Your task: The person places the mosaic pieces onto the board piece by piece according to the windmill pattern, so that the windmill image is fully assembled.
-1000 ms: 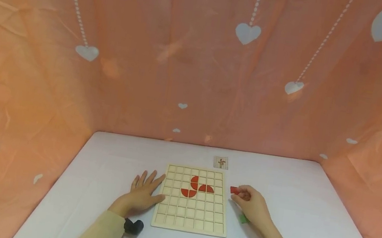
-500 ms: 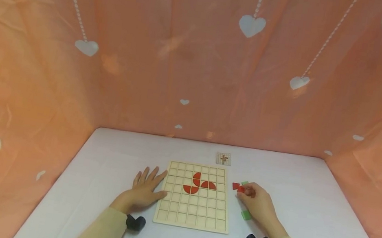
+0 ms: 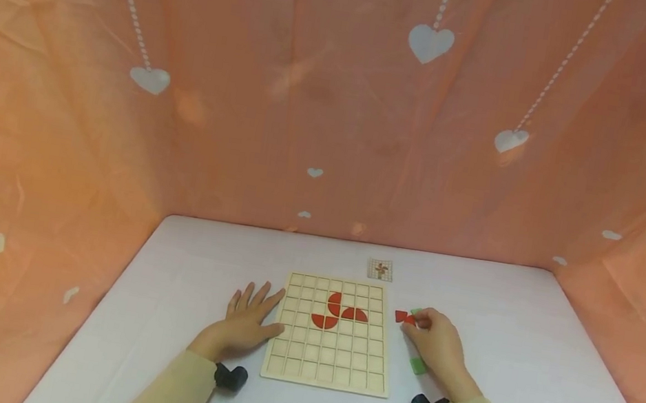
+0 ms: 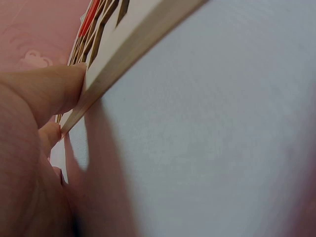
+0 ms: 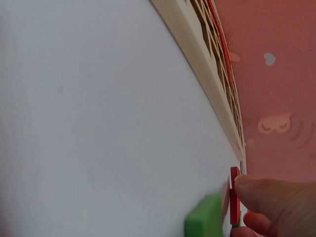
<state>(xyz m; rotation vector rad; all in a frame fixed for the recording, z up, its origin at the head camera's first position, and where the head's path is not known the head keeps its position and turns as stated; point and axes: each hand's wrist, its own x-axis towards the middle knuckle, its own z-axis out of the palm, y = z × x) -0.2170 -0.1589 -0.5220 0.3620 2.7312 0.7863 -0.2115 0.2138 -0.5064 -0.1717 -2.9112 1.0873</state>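
A pale wooden grid board (image 3: 325,372) lies on the white table, with several red quarter-round tiles (image 3: 348,314) set in its squares. My left hand (image 3: 244,326) is spread flat at the board's left edge, its thumb and a fingertip touching the rim. To the right of the board, my right hand (image 3: 440,348) pinches a red tile (image 3: 410,320) between thumb and fingers, low over the table. Another red tile (image 3: 400,317) lies just left of that one. One green tile (image 3: 418,366) sits below the right hand; a second green tile (image 3: 416,310) is partly hidden behind the fingers.
A small pattern card (image 3: 380,270) showing a pinwheel shape on a grid lies beyond the board's far right corner. Orange cloth (image 3: 334,126) with white hearts hangs at the back and both sides. Both wrists carry dark cameras (image 3: 230,378).
My right hand has shifted slightly right, uncovering the far green tile and leaving one red tile lying to its left. The left hand stays at the board's edge. The head view has tilted slightly.
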